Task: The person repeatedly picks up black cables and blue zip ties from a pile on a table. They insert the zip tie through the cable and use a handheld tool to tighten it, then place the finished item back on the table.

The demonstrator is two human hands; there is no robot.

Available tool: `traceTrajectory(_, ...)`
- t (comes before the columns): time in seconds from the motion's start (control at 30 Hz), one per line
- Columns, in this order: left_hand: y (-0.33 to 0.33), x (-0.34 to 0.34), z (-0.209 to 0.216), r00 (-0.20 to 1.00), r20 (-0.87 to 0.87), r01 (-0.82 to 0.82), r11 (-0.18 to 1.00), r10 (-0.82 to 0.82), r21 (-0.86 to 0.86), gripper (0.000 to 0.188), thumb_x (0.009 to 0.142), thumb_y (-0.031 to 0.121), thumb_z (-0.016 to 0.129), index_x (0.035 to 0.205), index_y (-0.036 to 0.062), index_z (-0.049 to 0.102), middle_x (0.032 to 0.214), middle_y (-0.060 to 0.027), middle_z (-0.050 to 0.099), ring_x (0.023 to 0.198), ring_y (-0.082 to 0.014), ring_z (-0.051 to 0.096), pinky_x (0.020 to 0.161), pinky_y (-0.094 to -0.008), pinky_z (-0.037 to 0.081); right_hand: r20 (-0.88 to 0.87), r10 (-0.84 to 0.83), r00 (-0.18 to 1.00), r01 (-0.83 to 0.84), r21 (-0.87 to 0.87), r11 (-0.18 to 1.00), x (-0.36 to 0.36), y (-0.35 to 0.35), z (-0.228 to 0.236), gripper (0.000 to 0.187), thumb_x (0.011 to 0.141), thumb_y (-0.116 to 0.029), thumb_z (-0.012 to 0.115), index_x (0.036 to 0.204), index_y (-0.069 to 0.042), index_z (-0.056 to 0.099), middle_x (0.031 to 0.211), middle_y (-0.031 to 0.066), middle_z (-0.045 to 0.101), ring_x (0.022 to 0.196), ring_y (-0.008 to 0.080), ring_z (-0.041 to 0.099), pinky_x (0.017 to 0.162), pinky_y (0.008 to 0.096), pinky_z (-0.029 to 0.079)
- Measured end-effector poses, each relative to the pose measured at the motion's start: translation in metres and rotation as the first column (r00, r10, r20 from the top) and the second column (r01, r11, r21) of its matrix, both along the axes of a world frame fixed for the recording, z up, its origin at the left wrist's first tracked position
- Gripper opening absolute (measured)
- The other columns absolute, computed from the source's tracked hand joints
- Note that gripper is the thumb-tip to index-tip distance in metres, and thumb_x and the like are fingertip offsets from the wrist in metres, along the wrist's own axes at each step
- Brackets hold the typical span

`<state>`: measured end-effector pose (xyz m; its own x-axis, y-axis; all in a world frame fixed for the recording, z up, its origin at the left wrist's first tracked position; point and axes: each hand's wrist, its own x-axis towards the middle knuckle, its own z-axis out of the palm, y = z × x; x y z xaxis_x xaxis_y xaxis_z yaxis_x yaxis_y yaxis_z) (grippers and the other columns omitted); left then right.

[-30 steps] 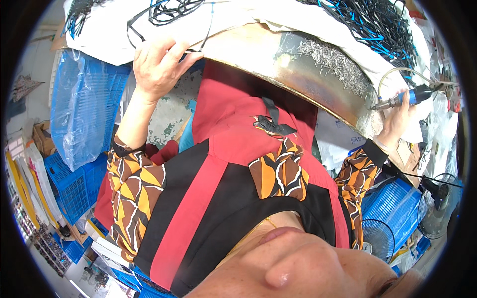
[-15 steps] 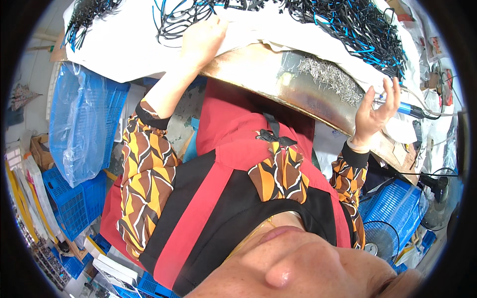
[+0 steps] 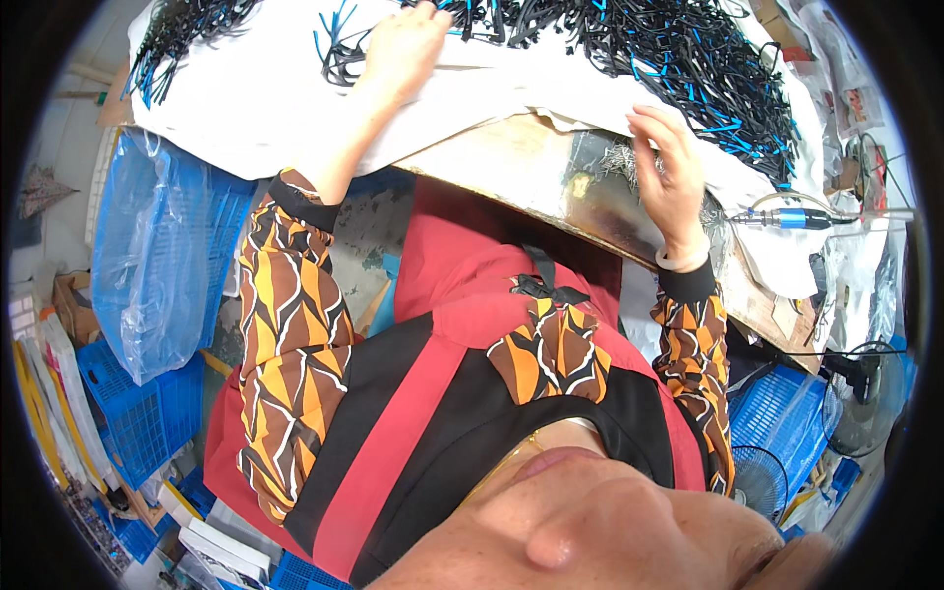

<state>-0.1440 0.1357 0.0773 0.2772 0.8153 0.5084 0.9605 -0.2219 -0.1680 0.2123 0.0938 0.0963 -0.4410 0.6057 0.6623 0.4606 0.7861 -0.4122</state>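
My left hand [image 3: 405,47] rests at the near side of a heap of thin black and blue strips [image 3: 678,64]; its fingers are curled closed, and what they hold, if anything, is hidden. Close to its wrist lies a small bunch of black strips [image 3: 341,65] on the white cloth [image 3: 246,79]. My right hand [image 3: 672,182] hovers over the metal tray edge with its fingers apart and nothing visible in them. Behind it sits a pile of tiny silver screw-like pieces [image 3: 618,159], partly covered by the hand. A blue and black pen-shaped power tool [image 3: 795,218] lies to its right.
The wooden table edge [image 3: 472,147] runs in front of my red apron [image 3: 442,236]. Another black strip pile [image 3: 187,44] lies far left. Blue plastic crates [image 3: 147,403], one under clear plastic [image 3: 147,265], stand on the left. At lower right are fans [image 3: 757,477] and another blue crate [image 3: 782,413].
My right hand has moved left and away from the power tool, to in front of the silver pile. My left hand has shifted slightly upward, farther into the strips.
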Motion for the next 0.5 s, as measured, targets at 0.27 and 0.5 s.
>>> traceTrajectory(0.27, 0.019, -0.041, 0.022, 0.926, 0.088, -0.318, 0.883, 0.368, -0.344, 0.106, 0.069, 0.067, 0.079, 0.145, 0.0017, 0.046, 0.112, -0.0238, 0.071, 0.105, -0.0356, 0.070, 0.094, -0.0467, 0.052, 0.192, 0.083, 0.978, -0.067, -0.086, 0.994, -0.065, 0.079, 0.011, 0.027, 0.094, -0.007, 0.059, 0.120, -0.010, 0.066, 0.117, 0.0097, 0.068, 0.105, 0.0282, 0.068, 0.089, 0.0362, 0.054)
traceTrajectory(0.5, -0.021, -0.018, 0.008, 0.922, 0.176, -0.287, 0.915, 0.345, -0.285, 0.065, 0.080, 0.050, 0.079, 0.122, 0.0033, 0.062, 0.088, -0.0153, 0.073, 0.081, -0.0338, 0.072, 0.071, -0.0429, 0.055, 0.475, -0.044, 0.879, 0.017, 0.060, 0.998, -0.104, 0.136, -0.014, 0.016, 0.089, -0.017, 0.064, 0.103, -0.012, 0.070, 0.101, 0.0065, 0.064, 0.097, 0.0288, 0.066, 0.083, 0.0421, 0.055)
